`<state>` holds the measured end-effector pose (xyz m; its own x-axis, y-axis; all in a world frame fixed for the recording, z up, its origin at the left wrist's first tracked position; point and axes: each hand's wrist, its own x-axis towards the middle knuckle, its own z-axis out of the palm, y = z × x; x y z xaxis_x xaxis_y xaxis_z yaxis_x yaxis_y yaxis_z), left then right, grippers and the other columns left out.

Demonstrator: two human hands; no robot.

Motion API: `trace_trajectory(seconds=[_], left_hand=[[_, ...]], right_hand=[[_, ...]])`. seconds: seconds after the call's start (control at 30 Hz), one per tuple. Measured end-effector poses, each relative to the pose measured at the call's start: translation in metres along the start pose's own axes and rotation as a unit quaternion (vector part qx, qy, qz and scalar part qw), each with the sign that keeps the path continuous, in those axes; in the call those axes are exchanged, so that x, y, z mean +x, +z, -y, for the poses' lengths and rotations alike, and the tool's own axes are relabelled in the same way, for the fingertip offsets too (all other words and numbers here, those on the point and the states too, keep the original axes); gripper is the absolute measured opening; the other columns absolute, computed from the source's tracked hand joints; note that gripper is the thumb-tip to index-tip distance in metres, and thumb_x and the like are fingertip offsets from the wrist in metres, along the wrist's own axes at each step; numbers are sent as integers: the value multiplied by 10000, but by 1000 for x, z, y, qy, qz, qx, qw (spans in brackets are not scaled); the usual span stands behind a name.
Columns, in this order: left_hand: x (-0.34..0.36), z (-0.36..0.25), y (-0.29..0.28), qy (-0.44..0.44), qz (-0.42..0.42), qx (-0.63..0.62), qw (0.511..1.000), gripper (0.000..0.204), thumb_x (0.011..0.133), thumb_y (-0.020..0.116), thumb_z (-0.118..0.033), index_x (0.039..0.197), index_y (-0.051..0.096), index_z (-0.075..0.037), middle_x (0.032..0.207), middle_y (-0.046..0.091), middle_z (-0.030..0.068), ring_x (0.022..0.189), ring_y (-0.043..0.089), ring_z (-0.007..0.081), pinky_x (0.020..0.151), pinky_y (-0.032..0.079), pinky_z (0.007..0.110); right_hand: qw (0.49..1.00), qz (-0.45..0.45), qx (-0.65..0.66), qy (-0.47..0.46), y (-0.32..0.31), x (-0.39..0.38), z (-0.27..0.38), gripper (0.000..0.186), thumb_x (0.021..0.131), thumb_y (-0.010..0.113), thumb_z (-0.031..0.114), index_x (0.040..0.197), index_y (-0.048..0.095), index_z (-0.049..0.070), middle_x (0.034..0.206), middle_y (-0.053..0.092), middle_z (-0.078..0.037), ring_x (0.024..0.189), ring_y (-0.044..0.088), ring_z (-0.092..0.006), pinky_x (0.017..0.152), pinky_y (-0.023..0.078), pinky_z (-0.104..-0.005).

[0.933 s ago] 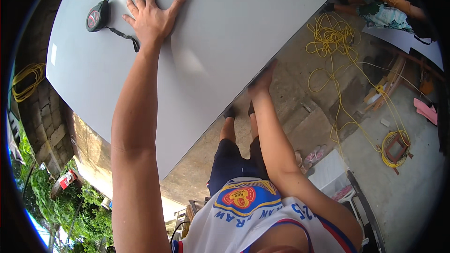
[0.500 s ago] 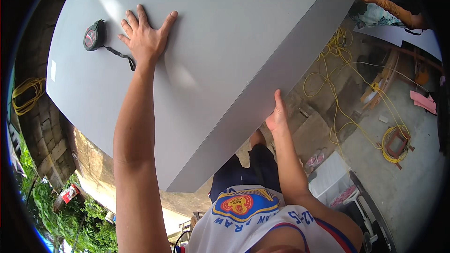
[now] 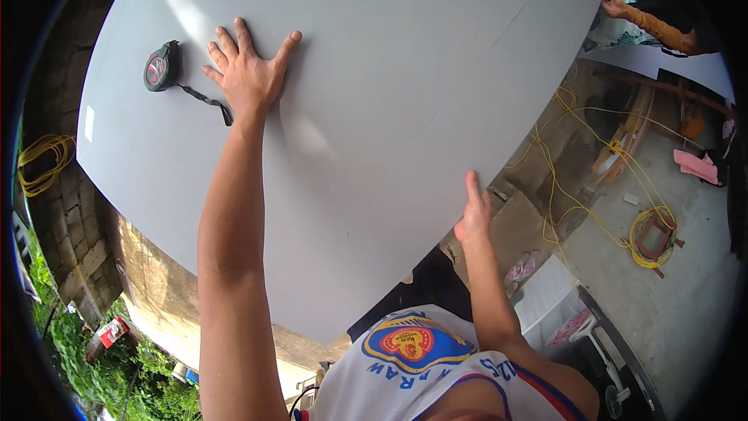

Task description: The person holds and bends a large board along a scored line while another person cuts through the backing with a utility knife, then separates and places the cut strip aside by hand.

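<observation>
My left hand (image 3: 248, 78) lies open on a large grey board (image 3: 389, 62), fingers spread. Just left of it rests a black tape measure (image 3: 161, 68) with a wrist strap. My right hand (image 3: 471, 210) holds the board's right edge, thumb up along it and fingers mostly hidden beneath. A faint broken line runs across the board parallel to that edge. At the upper right another person's hand (image 3: 614, 5), below an orange-brown sleeve, touches the same edge.
Yellow cords lie on the concrete floor (image 3: 615, 281) at right, one wound on a frame (image 3: 654, 238), near wood pieces (image 3: 635, 132), pink cloth (image 3: 693, 164) and a white bin (image 3: 538, 296). Coiled yellow cord (image 3: 43, 164), grey blocks and plants are at left.
A strip along the board's right edge has risen level with the surface, widening it rightward. My right hand and the other person's hand rose with it. The board appears shifted lower in view.
</observation>
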<state>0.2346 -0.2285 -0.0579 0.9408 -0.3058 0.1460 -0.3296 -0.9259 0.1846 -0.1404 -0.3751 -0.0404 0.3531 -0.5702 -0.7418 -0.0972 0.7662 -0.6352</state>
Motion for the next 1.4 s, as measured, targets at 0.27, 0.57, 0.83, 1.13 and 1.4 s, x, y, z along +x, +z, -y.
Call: trace_trajectory(seconds=[0.27,0.57,0.83,1.13,1.4], left_hand=[[4,-12,1,1,7,13,1000,1136,720,443,-869,1497,268,-59,1551,186,244,1451,98,416,1148,44,586],[0,-19,1,-1,22,12,1000,1130,730,426,-869,1507,247,-68,1559,169,236,1455,95,407,1149,44,584],[-1,-3,-3,-1,19,37,999,1130,729,427,-869,1502,256,-63,1555,181,237,1451,105,413,1147,46,588],[2,-11,-1,5,17,12,1000,1101,744,450,-846,1501,259,-70,1552,184,243,1447,113,421,1143,46,594],[1,-32,-14,-15,48,18,999,1039,782,485,-787,1510,244,-85,1567,175,202,1457,104,383,1155,49,568]], right_hand=[[996,-56,-19,-73,2,4,-10,517,903,681,323,1263,505,-3,1215,576,-100,1087,576,-211,929,473,-370],[967,134,165,139,1,95,-71,822,697,807,530,1337,487,126,1288,527,6,1217,460,-221,1003,398,-421],[999,-11,-21,-28,8,-16,9,386,926,648,176,1242,533,-12,1207,602,-103,1075,592,-209,955,465,-356],[995,-62,-26,-77,12,-27,11,393,916,669,223,1177,532,-38,1173,575,-89,1085,527,-155,934,430,-321],[966,189,109,135,-8,107,-69,824,844,570,667,1410,423,87,1364,523,-59,1281,451,-186,1016,384,-381]])
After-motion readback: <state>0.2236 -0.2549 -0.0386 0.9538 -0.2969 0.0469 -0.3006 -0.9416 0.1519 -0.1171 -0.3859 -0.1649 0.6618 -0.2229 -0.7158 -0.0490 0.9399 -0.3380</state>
